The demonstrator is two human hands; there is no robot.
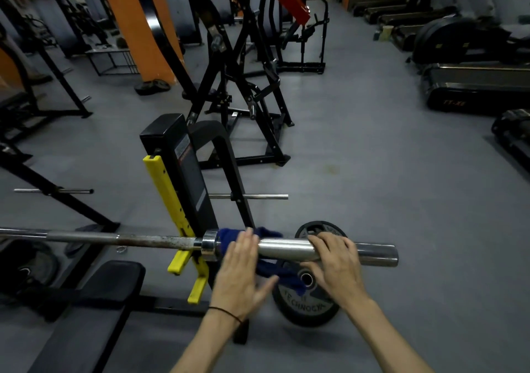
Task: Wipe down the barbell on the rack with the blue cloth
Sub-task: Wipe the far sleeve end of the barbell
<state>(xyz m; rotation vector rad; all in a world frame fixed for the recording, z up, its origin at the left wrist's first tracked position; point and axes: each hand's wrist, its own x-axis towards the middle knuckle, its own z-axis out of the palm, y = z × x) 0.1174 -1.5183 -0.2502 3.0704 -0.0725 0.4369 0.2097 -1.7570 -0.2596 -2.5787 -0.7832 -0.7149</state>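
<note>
A steel barbell (286,247) lies across the rack (183,172), resting on yellow hooks (177,263); its thin shaft runs left and is speckled with rust. The blue cloth (229,236) is draped over the thick sleeve just right of the collar, with its ends hanging below the bar. My left hand (239,269) lies flat, fingers straight, pressing the cloth against the sleeve. My right hand (335,261) rests on the bare sleeve further right, fingers curved over the top of it.
A black weight plate (309,301) stands on the grey floor under the sleeve, another (318,229) behind it. A black bench pad (94,295) sits lower left. Plate-storage pegs (258,197) jut from the rack. Machines stand behind, treadmills (473,83) at right.
</note>
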